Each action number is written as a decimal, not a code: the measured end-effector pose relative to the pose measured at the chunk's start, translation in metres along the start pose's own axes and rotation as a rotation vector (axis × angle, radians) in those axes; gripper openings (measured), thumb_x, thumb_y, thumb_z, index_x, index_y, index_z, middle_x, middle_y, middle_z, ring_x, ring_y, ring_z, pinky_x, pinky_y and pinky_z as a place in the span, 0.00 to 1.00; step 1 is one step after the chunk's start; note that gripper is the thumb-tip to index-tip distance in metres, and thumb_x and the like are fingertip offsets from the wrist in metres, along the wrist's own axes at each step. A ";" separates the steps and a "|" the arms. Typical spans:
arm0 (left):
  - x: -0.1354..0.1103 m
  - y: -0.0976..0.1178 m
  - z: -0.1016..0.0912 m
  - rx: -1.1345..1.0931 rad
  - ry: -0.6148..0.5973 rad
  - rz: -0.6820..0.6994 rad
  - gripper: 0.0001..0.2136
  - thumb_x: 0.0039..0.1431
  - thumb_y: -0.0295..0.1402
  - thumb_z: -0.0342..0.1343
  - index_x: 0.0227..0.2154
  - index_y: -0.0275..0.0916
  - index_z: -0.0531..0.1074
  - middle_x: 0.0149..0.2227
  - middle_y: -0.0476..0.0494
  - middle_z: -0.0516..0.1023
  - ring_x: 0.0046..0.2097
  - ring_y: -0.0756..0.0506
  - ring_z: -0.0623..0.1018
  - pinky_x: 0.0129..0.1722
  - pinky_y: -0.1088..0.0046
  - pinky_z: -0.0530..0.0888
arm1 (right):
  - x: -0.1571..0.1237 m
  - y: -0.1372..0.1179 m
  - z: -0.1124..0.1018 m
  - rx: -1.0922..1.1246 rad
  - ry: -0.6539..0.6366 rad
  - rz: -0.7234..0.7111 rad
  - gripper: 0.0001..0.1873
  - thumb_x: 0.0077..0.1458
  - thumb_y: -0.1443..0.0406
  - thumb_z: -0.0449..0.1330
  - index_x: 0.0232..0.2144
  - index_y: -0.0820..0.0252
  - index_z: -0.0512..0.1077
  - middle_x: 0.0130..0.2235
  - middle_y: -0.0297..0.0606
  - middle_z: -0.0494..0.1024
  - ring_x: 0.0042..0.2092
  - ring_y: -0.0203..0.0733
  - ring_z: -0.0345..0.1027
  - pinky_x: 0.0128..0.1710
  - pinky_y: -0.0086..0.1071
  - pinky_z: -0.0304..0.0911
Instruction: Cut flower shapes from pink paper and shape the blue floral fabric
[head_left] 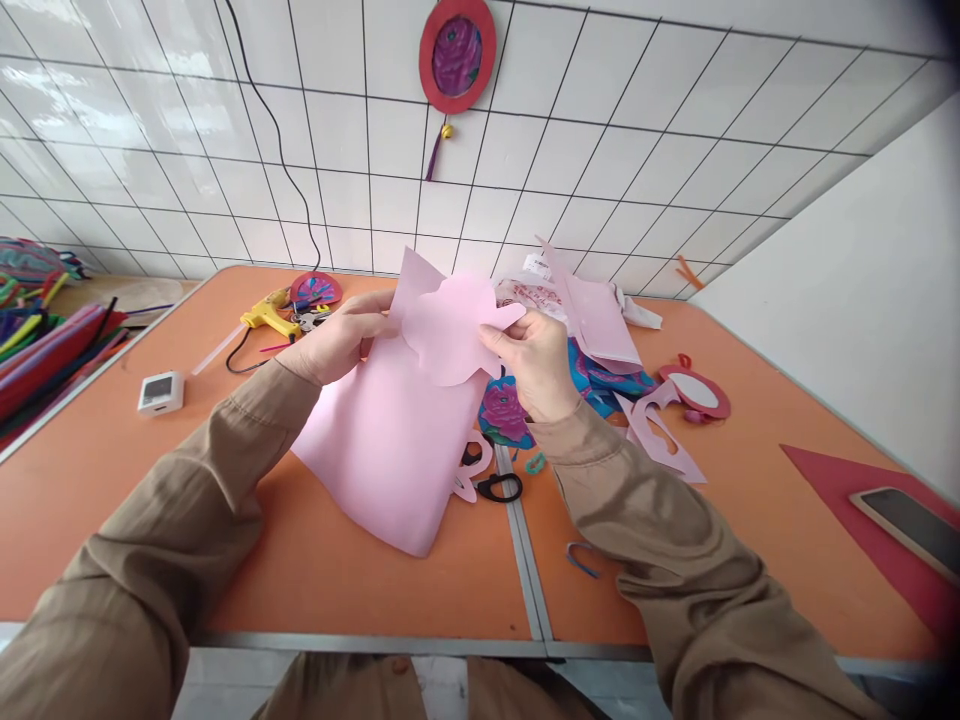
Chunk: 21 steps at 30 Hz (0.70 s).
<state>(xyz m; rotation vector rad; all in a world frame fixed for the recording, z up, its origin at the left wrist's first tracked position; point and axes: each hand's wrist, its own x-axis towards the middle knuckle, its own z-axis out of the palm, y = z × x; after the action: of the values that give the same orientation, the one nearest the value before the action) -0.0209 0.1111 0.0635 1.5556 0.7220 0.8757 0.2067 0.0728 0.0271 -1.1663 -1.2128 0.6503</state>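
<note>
Raised above the orange table, a large pink sheet (390, 450) hangs with its lower end curved. My left hand (337, 340) grips it by its upper left edge, thumb in front. Over the sheet's upper part lies a pink paper cut-out (454, 330) with a wavy, rounded outline. My right hand (544, 365) pinches the cut-out at its right side, near a pointed tab; whether those fingers also catch the sheet is hidden. Below the hands, black-handled scissors (501, 488) are partly covered by a pink paper piece (480, 455). Beside them is a blue flowered fabric piece (504, 408).
A yellow glue gun (271, 314) and a small white device (160, 392) sit at left. Pink offcuts (664, 435), folded pink sheets (600, 320) and a red-rimmed oval (697, 390) lie right. A phone (911, 525) rests on red sheet (840, 490).
</note>
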 end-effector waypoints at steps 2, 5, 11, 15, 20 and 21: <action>0.000 -0.002 0.000 -0.049 -0.040 -0.020 0.21 0.52 0.39 0.65 0.48 0.35 0.78 0.37 0.37 0.83 0.37 0.40 0.82 0.34 0.67 0.79 | -0.001 0.002 0.001 -0.010 0.003 -0.001 0.10 0.42 0.59 0.69 0.25 0.58 0.74 0.29 0.36 0.81 0.35 0.45 0.76 0.36 0.38 0.72; 0.001 -0.006 0.003 -0.096 -0.056 -0.024 0.25 0.50 0.40 0.69 0.51 0.35 0.76 0.40 0.36 0.83 0.40 0.39 0.83 0.38 0.65 0.79 | -0.003 0.004 0.004 -0.012 0.010 0.013 0.11 0.42 0.59 0.69 0.25 0.58 0.75 0.30 0.37 0.81 0.36 0.47 0.76 0.37 0.39 0.72; 0.001 -0.009 0.011 -0.142 0.027 -0.050 0.24 0.45 0.37 0.73 0.45 0.35 0.78 0.41 0.37 0.83 0.42 0.38 0.83 0.39 0.66 0.81 | 0.000 0.002 0.002 0.093 -0.003 0.045 0.17 0.40 0.58 0.71 0.34 0.58 0.76 0.39 0.40 0.83 0.42 0.48 0.76 0.40 0.38 0.72; 0.000 -0.008 0.004 -0.146 -0.005 -0.015 0.23 0.47 0.36 0.72 0.46 0.36 0.77 0.43 0.36 0.83 0.43 0.39 0.83 0.41 0.66 0.81 | 0.018 0.001 -0.018 0.154 -0.020 0.116 0.32 0.40 0.52 0.72 0.48 0.51 0.72 0.53 0.41 0.78 0.48 0.47 0.75 0.37 0.35 0.72; 0.000 -0.007 -0.002 -0.089 -0.084 -0.052 0.23 0.49 0.36 0.71 0.48 0.35 0.77 0.43 0.36 0.83 0.42 0.40 0.83 0.38 0.67 0.80 | 0.025 -0.008 -0.031 0.250 -0.326 0.300 0.29 0.43 0.42 0.69 0.41 0.53 0.76 0.37 0.38 0.80 0.35 0.46 0.74 0.28 0.37 0.68; 0.000 -0.006 -0.002 -0.068 -0.085 -0.054 0.22 0.49 0.35 0.71 0.48 0.34 0.77 0.42 0.36 0.83 0.41 0.40 0.83 0.38 0.68 0.80 | 0.024 -0.010 -0.031 0.251 -0.327 0.306 0.29 0.40 0.43 0.71 0.39 0.54 0.76 0.33 0.36 0.79 0.33 0.45 0.73 0.27 0.37 0.67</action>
<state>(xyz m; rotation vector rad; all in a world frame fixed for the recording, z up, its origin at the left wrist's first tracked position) -0.0222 0.1128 0.0575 1.4978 0.6634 0.7818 0.2405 0.0808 0.0477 -1.0667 -1.1875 1.2272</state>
